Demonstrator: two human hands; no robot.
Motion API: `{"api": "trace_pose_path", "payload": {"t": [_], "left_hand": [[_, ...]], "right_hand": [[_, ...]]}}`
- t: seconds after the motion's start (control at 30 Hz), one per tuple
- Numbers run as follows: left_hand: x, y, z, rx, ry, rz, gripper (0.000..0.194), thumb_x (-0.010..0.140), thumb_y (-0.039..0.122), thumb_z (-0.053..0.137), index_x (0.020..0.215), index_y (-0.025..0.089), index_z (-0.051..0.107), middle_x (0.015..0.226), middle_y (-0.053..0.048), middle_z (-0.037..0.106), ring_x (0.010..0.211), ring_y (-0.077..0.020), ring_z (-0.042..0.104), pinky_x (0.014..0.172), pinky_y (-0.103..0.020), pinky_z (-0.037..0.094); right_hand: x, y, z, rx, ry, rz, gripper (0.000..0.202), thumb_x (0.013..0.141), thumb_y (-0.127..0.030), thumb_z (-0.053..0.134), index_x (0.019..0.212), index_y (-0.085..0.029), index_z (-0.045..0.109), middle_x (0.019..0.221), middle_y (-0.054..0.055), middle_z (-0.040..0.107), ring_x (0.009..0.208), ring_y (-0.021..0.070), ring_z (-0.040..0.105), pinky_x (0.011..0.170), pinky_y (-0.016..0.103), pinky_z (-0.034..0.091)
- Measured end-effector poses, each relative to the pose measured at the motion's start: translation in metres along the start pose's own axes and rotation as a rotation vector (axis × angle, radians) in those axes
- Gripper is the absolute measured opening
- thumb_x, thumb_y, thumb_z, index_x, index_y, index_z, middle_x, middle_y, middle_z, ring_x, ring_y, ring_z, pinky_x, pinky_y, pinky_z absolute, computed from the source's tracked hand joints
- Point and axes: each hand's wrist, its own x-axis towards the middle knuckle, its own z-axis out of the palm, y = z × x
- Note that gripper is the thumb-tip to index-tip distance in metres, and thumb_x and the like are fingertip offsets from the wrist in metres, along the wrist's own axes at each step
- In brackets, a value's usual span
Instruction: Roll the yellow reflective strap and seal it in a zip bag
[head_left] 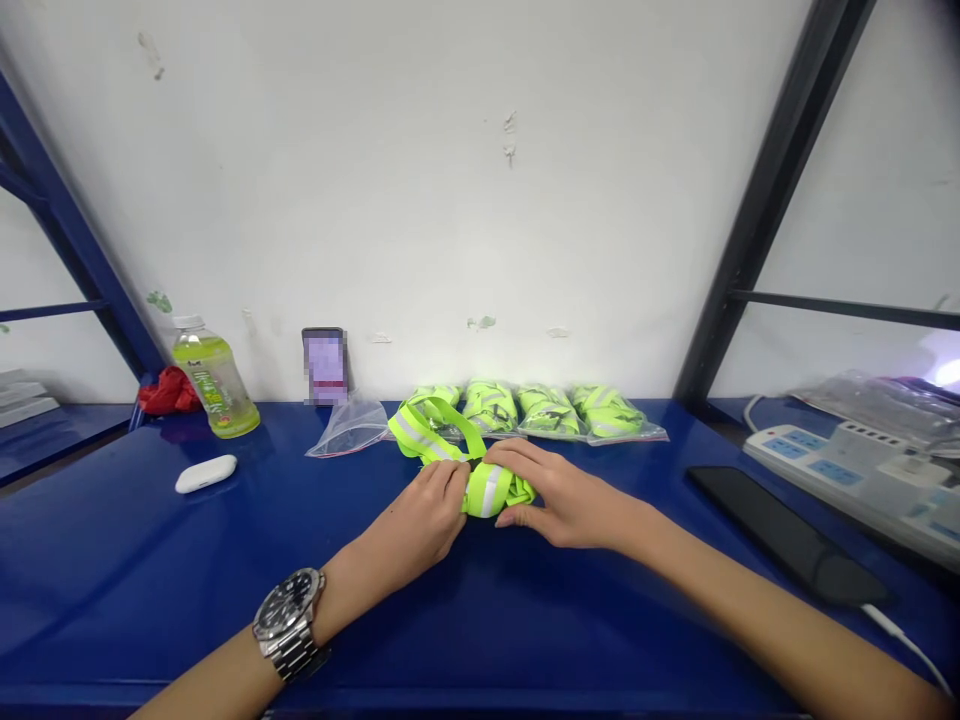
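Note:
Both hands hold a partly rolled reflective strap, neon yellow-green with a silver stripe, just above the blue tabletop. My left hand, with a metal watch on its wrist, is closed on the left side of the roll. From the right, my right hand grips the bundle, fingers over the top and thumb low at the front. A loose loop of the strap rises behind my left hand. Several clear bags of bundled yellow-green straps stand in a row against the wall.
An empty-looking clear zip bag lies left of the row, near an upright phone. Further left are a drink bottle, a red cloth and a white earbud case. At right lie a black phone on a cable and a power strip.

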Motion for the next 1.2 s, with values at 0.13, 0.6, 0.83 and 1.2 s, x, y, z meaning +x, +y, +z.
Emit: {"api": "trace_pose_path", "payload": {"t": [0.13,0.6,0.83,1.2], "left_hand": [[0.002,-0.007,-0.004,-0.268,-0.017,-0.105,0.029,0.090,0.014,0.040,0.119,0.012,0.044,0.109,-0.013,0.057,0.101,-0.0249,0.054,0.086,-0.039,0.048],[0.012,-0.003,-0.021,-0.771,-0.166,-0.250,0.029,0.099,0.037,0.029,0.118,0.019,0.041,0.076,0.001,0.057,0.068,-0.0164,0.054,0.062,-0.028,0.043],[-0.012,0.013,-0.017,-0.518,-0.089,-0.239,0.055,0.097,0.047,0.033,0.144,0.019,0.023,0.135,-0.015,0.041,0.127,-0.0273,0.039,0.102,-0.048,0.041],[0.001,-0.001,-0.012,-0.196,0.018,0.057,0.085,0.083,0.066,0.049,0.146,0.013,0.023,0.143,-0.019,0.042,0.129,-0.0312,0.042,0.103,-0.045,0.039]], "right_hand": [[0.008,0.006,0.003,-0.200,0.033,-0.023,0.036,0.088,-0.031,0.059,0.119,-0.015,0.052,0.109,0.014,0.060,0.104,0.0271,0.052,0.090,0.041,0.044],[0.008,0.018,0.020,0.285,0.047,0.511,0.031,0.076,-0.032,0.055,0.052,-0.017,0.042,0.052,-0.005,0.033,0.051,0.0083,0.029,0.048,0.023,0.022],[0.025,0.015,0.013,0.275,-0.035,0.726,0.032,0.071,-0.028,0.057,0.050,-0.020,0.033,0.053,-0.004,0.033,0.053,0.0096,0.032,0.049,0.024,0.023],[0.036,0.034,0.014,0.190,-0.295,0.837,0.015,0.076,-0.029,0.054,0.068,-0.017,0.058,0.051,0.002,0.056,0.037,0.0144,0.048,0.043,0.027,0.036]]}}
